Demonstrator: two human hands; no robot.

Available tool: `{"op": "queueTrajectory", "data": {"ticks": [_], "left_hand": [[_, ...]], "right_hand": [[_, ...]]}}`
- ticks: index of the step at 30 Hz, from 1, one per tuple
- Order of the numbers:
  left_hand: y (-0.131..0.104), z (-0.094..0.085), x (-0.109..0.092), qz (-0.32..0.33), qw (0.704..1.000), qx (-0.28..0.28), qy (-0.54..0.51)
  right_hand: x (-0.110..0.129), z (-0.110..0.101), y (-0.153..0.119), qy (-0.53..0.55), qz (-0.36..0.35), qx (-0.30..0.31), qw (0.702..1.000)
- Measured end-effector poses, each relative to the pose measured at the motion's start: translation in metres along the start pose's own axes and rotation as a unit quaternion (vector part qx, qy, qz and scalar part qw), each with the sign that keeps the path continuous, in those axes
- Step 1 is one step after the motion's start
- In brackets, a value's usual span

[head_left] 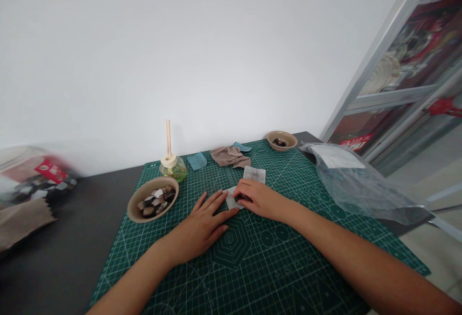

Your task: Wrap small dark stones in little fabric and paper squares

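Observation:
My right hand (254, 197) is closed round a dark stone (242, 199) and presses it onto a small pale square sheet (230, 200), perhaps sandpaper. The sheet lies flat on a green cutting mat (231, 276). My left hand (205, 223) rests flat with its fingers spread, the fingertips touching the sheet's left and near edges. Just behind the right hand lies a second square sheet (254, 174), grey and smudged. To the left of my left hand, a beige oval bowl (133, 209) holds several brown, black and white stones (157, 200).
Along the back are a glass reed diffuser (173, 168), a blue sheet (197, 161), a crumpled brown cloth (231, 156) and a bowl (283, 135) with a few dark stones. A clear plastic bag (342, 185) lies right; a bag of stones (36, 180) stands left.

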State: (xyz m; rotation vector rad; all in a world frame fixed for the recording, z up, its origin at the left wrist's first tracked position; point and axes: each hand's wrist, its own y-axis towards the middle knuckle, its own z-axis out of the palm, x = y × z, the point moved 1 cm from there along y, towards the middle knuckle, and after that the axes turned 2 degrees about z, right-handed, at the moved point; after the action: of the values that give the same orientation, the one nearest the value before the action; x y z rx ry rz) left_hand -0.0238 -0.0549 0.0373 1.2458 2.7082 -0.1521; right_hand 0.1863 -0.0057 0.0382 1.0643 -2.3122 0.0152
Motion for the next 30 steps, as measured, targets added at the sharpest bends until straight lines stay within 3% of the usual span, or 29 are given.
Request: {"op": "queueTrajectory", "data": {"ticks": [12, 21, 30], "left_hand": [[0.000, -0.003, -0.002, -0.006, 1.000, 0.006, -0.012], [-0.001, -0.002, -0.001, -0.006, 1.000, 0.007, -0.008], [-0.001, 0.000, 0.000, 0.000, 1.000, -0.009, -0.014]], "right_hand": [[-0.002, -0.002, 0.000, 0.013, 0.007, 0.005, 1.000], [-0.006, -0.012, -0.005, -0.035, 0.005, -0.014, 0.999], [-0.001, -0.001, 0.000, -0.003, -0.017, 0.014, 1.000]]}}
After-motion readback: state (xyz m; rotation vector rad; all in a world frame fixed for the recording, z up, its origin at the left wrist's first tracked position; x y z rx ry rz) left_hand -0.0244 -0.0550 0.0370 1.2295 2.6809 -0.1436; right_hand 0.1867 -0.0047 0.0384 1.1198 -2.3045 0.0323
